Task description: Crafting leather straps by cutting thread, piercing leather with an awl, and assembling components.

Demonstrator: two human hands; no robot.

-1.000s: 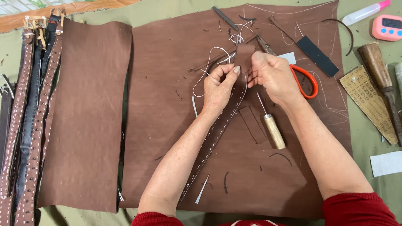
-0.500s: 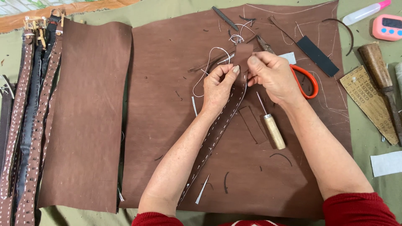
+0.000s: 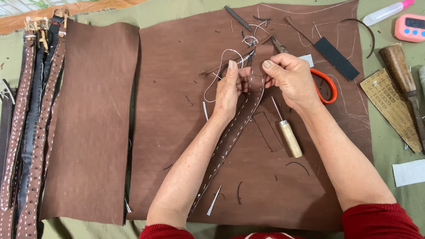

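Left hand point(image 3: 229, 90): pinches leather strap point(image 3: 234, 132) and white thread point(image 3: 217, 73), keeping the stitch line steady.
Right hand point(image 3: 290, 77): grips the strap's far end.
Awl point(image 3: 287, 132): lies just beside.

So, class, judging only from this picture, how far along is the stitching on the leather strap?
Done: white stitches run along both edges of the brown strap from its lower end up to the hands. In hand: the left hand and right hand pinch the strap's top, with white thread looping loose. Left: the thread is uncut; the awl and orange-handled scissors lie close by. Finished straps lie at the left.
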